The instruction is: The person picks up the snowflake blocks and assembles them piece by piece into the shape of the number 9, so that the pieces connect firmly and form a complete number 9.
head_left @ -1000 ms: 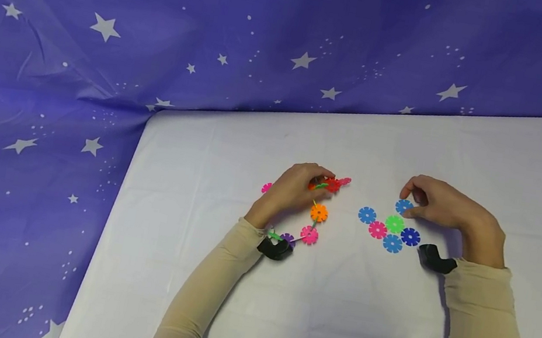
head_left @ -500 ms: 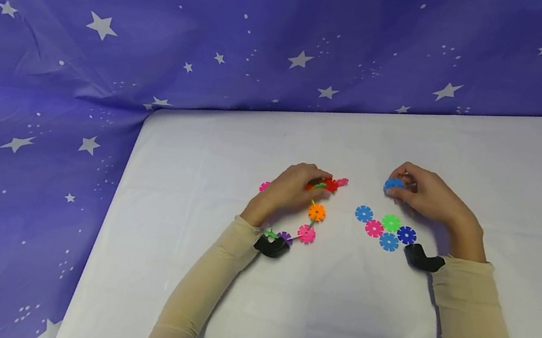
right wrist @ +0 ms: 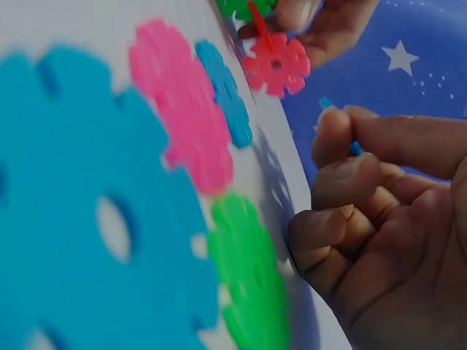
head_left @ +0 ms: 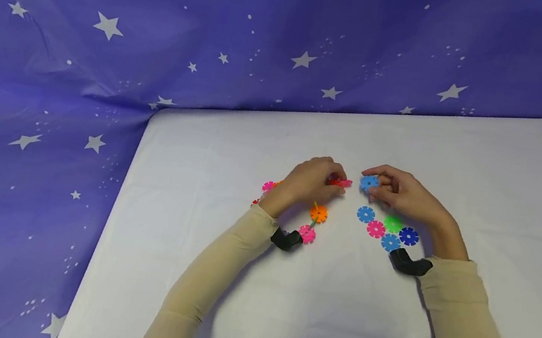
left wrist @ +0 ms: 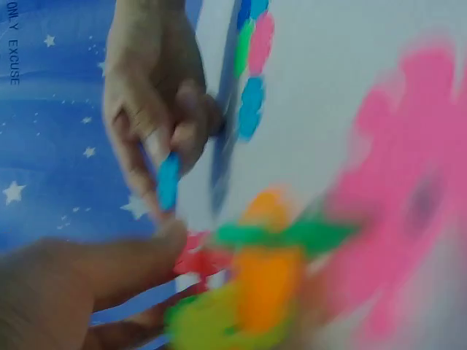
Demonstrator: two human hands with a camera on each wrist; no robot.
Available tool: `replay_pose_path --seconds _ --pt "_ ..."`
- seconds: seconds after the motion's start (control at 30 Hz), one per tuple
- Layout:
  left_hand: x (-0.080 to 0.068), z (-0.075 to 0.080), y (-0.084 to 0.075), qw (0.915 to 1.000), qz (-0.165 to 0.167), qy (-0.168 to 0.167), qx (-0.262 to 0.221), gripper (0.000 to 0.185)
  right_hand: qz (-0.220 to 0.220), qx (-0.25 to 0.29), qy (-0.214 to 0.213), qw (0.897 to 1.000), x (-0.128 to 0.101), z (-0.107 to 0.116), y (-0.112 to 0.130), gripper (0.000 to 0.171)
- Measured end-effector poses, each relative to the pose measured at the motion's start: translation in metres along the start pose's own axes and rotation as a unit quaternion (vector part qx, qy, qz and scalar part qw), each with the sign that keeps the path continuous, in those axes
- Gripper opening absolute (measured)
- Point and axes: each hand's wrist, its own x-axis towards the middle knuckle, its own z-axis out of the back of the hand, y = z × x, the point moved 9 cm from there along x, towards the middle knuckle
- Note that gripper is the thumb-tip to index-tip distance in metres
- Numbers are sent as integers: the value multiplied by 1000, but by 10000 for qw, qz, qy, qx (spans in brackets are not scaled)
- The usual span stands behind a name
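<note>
Blue plastic, notched like a snowflake: I pinch this light blue disc [head_left: 369,183] between thumb and fingertips of my right hand [head_left: 401,195], lifted off the white table [head_left: 512,189]. My left hand [head_left: 308,184] curls its fingers round a chain of joined discs [head_left: 318,212], gripping it at a red disc [head_left: 340,183] that points toward the blue one; the two are near but apart. Orange and pink discs of the chain trail toward my left wrist. Under my right hand lie five loose discs [head_left: 386,230], touching one another: two light blue, pink, green, dark blue. Behind the table hangs a starry purple cloth [head_left: 165,28].
</note>
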Motion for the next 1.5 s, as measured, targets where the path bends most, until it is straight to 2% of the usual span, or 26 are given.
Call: replay_pose_path --seconds 0.13,0.23,0.4,0.6,0.87,1.0,1.1,1.17,1.23,1.4,1.5 --pt "1 -2 8 9978 221 -474 -396 14 7 215 55 9998 5 -6 1 39" --pt "-1 0 9 9949 88 -728 -687 11 21 317 12 9995 6 -7 2 38" --pt "0 -1 4 9929 -196 -798 -863 11 186 328 34 9993 4 -7 2 37" --pt "-3 -1 1 9910 -412 -876 -928 13 139 492 -11 9987 6 -11 1 38" --pt "-9 10 3 9762 -889 -1473 -1317 9 209 672 -393 9968 10 -14 2 35" --pt "-11 12 5 9669 -1043 -1661 -1630 9 224 843 -462 9951 12 -14 3 35" --pt "-11 12 4 9637 -1081 -1720 -1730 10 224 902 -519 9943 11 -13 4 35" --pt "-11 13 3 9654 -1027 -1695 -1698 10 234 848 -532 9947 10 -12 6 36" --pt "-10 11 3 9704 -865 -1514 -1672 11 228 749 -555 9954 9 -10 7 37" --pt "-7 0 4 9854 -511 -679 -1478 28 216 377 -702 9966 4 -1 6 40" --pt "-8 -6 7 9911 -378 -348 -1228 33 196 159 -751 9969 4 1 5 42"
